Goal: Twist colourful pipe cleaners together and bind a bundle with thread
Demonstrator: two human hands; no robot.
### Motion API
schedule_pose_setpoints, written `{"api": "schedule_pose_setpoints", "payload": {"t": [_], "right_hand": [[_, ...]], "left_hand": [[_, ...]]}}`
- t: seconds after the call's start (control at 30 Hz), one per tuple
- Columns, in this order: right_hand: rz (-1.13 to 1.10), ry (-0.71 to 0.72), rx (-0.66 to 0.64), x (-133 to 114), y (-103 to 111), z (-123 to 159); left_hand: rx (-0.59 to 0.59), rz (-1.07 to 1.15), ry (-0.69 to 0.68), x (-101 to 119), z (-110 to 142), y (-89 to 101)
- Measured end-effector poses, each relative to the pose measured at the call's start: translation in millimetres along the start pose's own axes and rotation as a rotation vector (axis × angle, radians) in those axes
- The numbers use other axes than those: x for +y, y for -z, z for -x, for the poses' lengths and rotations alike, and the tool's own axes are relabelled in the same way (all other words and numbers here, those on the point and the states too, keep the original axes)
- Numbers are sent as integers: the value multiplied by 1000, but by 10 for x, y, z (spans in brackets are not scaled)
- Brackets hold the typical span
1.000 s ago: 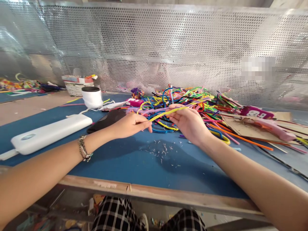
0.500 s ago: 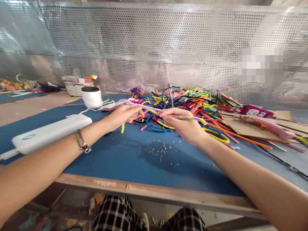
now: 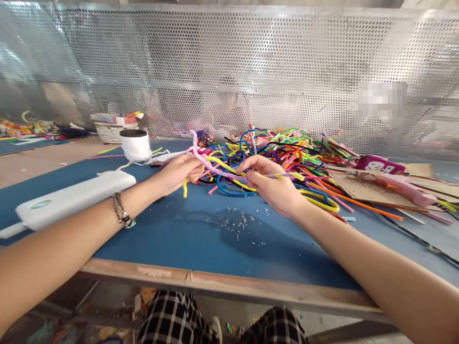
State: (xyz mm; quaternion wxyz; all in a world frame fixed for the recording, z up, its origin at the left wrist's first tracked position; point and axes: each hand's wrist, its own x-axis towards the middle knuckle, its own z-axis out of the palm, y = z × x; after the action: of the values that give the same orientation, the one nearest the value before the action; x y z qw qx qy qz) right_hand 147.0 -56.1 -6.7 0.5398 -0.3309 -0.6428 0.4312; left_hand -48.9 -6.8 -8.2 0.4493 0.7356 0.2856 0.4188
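My left hand (image 3: 182, 171) is closed around a yellow pipe cleaner (image 3: 185, 188), whose short end hangs below the fingers. A lilac pipe cleaner (image 3: 216, 169) slants past the left fingertips, its free end bent upward; whether those fingers also grip it I cannot tell. Between the hands the two strands run apart, then meet at my right hand (image 3: 270, 184). Thumb and fingers there pinch both strands, which are twisted together in a striped length (image 3: 283, 176) sticking out to the right. Both hands are raised over the blue table mat (image 3: 161, 243).
A heap of coloured pipe cleaners (image 3: 287, 148) lies behind my hands against a perforated metal screen (image 3: 279, 62). At left are a white device (image 3: 79, 196) and a white spool (image 3: 136, 145). A pink glue gun (image 3: 412, 186) lies right, near cardboard. Fluff scraps (image 3: 242, 222) dot the mat.
The lilac strand's left end has come up and now stands bent above my left hand. The lilac and yellow strands have spread apart between the hands, which have barely moved.
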Motion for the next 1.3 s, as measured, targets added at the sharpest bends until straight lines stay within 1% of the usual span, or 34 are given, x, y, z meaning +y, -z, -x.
{"api": "schedule_pose_setpoints", "payload": {"t": [0.1,0.2,0.27,0.33,0.43,0.5,0.57,0.63,0.7,0.77,0.83,0.9,1.0,1.07,1.2,1.3], "right_hand": [[64,-18,27,-26,-3,-7],[118,-64,25,-54,-1,-7],[169,-105,27,-54,6,-5],[225,-153,58,-40,17,-3],[270,-189,151,-15,34,-9],[245,-189,199,-7,40,-18],[147,-194,222,-11,41,-28],[2,-214,227,-25,37,-35],[-127,-222,232,-45,34,-36],[-203,-216,245,-62,36,-36],[-252,-190,237,-71,46,-38],[-285,-168,216,-72,62,-40],[-303,-143,215,-74,83,-39],[-295,-113,194,-80,86,-32],[-297,-74,105,-101,78,-14],[-352,-81,37,-114,71,-9]], "left_hand": [[20,63,-50,7,11,4],[24,104,-47,23,16,25],[-7,120,-27,31,13,38],[-47,118,-37,40,17,41],[-161,54,-97,75,57,18],[-282,-28,-97,110,105,-9],[-420,-125,-52,138,149,-35],[-537,-211,-11,148,173,-51],[-603,-296,13,141,175,-54],[-620,-375,24,126,162,-50],[-611,-447,19,112,145,-46],[-571,-524,9,99,125,-47],[-435,-653,12,75,92,-45],[-338,-693,16,57,70,-37],[-229,-642,38,43,45,-20],[-148,-491,138,39,42,-17]]}}
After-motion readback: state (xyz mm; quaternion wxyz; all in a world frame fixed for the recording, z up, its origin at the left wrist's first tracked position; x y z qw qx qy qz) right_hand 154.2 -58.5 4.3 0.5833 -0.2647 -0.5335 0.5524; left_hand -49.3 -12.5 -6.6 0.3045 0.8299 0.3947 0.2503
